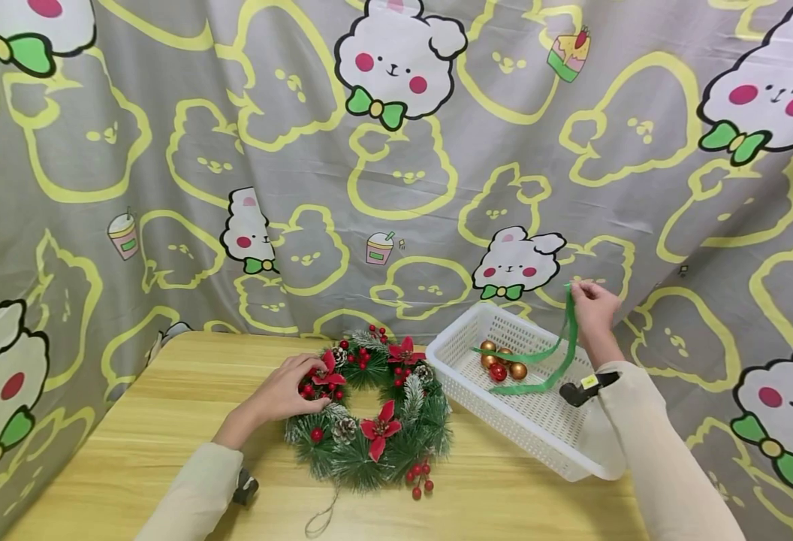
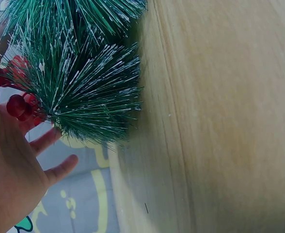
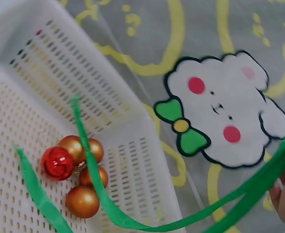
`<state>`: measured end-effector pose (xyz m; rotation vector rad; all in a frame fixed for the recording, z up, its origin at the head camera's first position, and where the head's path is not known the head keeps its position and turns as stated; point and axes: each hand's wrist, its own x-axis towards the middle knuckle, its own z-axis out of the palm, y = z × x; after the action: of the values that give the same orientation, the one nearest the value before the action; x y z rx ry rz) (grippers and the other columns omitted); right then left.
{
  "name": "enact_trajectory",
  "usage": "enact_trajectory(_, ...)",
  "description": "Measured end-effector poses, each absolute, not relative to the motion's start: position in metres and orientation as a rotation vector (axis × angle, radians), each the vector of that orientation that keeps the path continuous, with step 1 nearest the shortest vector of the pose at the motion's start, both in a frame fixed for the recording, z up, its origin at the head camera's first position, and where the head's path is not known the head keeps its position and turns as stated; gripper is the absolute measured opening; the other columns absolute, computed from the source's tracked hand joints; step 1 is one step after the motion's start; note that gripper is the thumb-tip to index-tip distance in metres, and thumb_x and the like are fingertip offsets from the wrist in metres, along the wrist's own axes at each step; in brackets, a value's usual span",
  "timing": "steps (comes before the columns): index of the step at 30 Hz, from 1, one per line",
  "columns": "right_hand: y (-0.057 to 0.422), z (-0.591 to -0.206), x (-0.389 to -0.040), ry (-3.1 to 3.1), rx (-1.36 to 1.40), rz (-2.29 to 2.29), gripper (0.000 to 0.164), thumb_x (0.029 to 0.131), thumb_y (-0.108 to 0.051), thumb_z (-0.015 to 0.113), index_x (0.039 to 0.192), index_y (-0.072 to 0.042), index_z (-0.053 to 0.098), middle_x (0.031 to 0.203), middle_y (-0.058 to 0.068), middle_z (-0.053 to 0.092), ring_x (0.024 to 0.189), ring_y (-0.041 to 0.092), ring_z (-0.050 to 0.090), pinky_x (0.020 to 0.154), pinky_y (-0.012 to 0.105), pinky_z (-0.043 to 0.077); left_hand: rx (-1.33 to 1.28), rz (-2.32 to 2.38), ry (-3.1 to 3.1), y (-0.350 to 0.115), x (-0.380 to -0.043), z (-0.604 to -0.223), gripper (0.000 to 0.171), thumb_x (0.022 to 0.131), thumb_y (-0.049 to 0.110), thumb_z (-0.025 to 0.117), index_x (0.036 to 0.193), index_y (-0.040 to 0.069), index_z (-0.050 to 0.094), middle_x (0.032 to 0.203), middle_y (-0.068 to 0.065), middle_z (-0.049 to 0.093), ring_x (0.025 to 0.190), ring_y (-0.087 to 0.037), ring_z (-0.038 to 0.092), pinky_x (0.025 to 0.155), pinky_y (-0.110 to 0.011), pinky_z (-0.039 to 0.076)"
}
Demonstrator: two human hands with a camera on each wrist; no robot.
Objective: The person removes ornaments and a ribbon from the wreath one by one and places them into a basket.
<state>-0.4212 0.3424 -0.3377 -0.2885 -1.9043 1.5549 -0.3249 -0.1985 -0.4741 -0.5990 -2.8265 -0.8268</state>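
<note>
A green Christmas wreath point(image 1: 390, 443) lies on the table, dressed with red poinsettias, pinecones and red berries. My left hand point(image 1: 281, 389) grips its left side, thumb and fingers curved about a poinsettia and berries. In the left wrist view, fingers point(image 2: 60, 169) show beside the green needles and red berries point(image 2: 17, 107). Raised above the far right of a white basket, my right hand point(image 1: 594, 306) pinches a green ribbon point(image 1: 568, 338) near its fold. Two tails of the ribbon hang down over the basket.
The white perforated basket point(image 1: 505, 421) stands right of the wreath, holding several gold balls point(image 1: 518, 370) and a red ball point(image 3: 57, 163). A string loop point(image 1: 322, 518) trails from the wreath's near side. A patterned curtain point(image 1: 410, 188) hangs behind the wooden table point(image 1: 187, 376).
</note>
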Motion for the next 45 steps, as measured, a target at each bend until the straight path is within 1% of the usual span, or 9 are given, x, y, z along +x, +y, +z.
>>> enact_trajectory(6,0.313,-0.334,-0.422,-2.305,0.071,1.351,0.031,0.1,-0.013,0.064,0.117,0.012,0.07,0.072,-0.025,0.06,0.071,-0.006,0.055,0.066,0.009,0.047,-0.603,-0.834,-2.819,-0.198,-0.324,-0.474,0.056,0.082,0.052,0.078,0.127,0.023,0.063,0.15,-0.008,0.051,0.14,-0.038,0.045,0.106,-0.066,0.042)
enact_trajectory(12,0.273,-0.319,-0.419,-2.544,0.369,1.213,0.029,0.101,-0.018,0.065,0.112,0.007,0.073,0.092,0.007,0.076,0.078,-0.001,0.06,0.072,0.014,0.049,-0.603,-0.829,-2.818,-0.197,-0.324,-0.474,0.056,0.082,0.052,0.078,0.127,0.022,0.063,0.15,-0.009,0.051,0.139,-0.039,0.045,0.106,-0.066,0.042)
enact_trajectory(15,0.253,-0.31,-0.417,-2.604,0.487,1.208,0.027,0.101,-0.018,0.066,0.11,0.005,0.074,0.1,0.015,0.075,0.081,0.003,0.06,0.073,0.019,0.049,-0.597,-0.822,-2.822,-0.198,-0.324,-0.473,0.057,0.082,0.052,0.078,0.128,0.022,0.063,0.15,-0.009,0.051,0.14,-0.039,0.045,0.106,-0.066,0.042)
enact_trajectory(19,0.234,-0.298,-0.413,-2.639,0.598,1.25,0.026,0.101,-0.019,0.065,0.11,0.003,0.074,0.105,0.016,0.073,0.086,0.01,0.06,0.077,0.028,0.049,-0.596,-0.822,-2.82,-0.197,-0.324,-0.473,0.057,0.081,0.053,0.078,0.128,0.022,0.063,0.15,-0.008,0.051,0.14,-0.038,0.045,0.106,-0.066,0.042)
enact_trajectory(23,0.224,-0.292,-0.411,-2.65,0.631,1.3,0.028,0.102,-0.023,0.065,0.111,0.001,0.074,0.104,0.011,0.075,0.092,0.012,0.062,0.08,0.028,0.05,-0.599,-0.819,-2.818,-0.197,-0.324,-0.473,0.057,0.081,0.053,0.078,0.127,0.023,0.064,0.149,-0.007,0.052,0.139,-0.038,0.045,0.106,-0.065,0.042)
enact_trajectory(28,0.227,-0.298,-0.415,-2.644,0.611,1.394,0.028,0.101,-0.02,0.065,0.112,0.005,0.073,0.095,0.001,0.075,0.089,0.008,0.064,0.081,0.022,0.051,-0.594,-0.815,-2.819,-0.197,-0.324,-0.473,0.058,0.081,0.054,0.078,0.128,0.023,0.063,0.149,-0.007,0.052,0.139,-0.037,0.046,0.106,-0.065,0.042)
enact_trajectory(35,0.255,-0.32,-0.426,-2.689,0.481,1.49,0.034,0.101,-0.019,0.064,0.118,0.01,0.068,0.089,-0.017,0.069,0.086,0.001,0.06,0.082,0.027,0.052,-0.593,-0.819,-2.819,-0.198,-0.324,-0.473,0.057,0.081,0.053,0.078,0.127,0.023,0.063,0.149,-0.007,0.052,0.138,-0.037,0.046,0.105,-0.065,0.043)
enact_trajectory(41,0.282,-0.333,-0.429,-2.747,0.315,1.513,0.042,0.102,-0.021,0.063,0.126,0.013,0.063,0.088,-0.016,0.068,0.085,0.001,0.06,0.079,0.024,0.052,-0.602,-0.811,-2.812,-0.197,-0.324,-0.474,0.057,0.081,0.052,0.078,0.127,0.022,0.063,0.148,-0.007,0.053,0.137,-0.037,0.047,0.105,-0.064,0.043)
enact_trajectory(45,0.297,-0.342,-0.429,-2.837,0.248,1.418,0.041,0.104,-0.023,0.06,0.128,0.01,0.063,0.097,-0.003,0.072,0.091,0.011,0.063,0.081,0.028,0.05,-0.608,-0.808,-2.81,-0.198,-0.325,-0.474,0.057,0.081,0.053,0.078,0.127,0.022,0.063,0.147,-0.007,0.053,0.137,-0.037,0.047,0.105,-0.064,0.044)
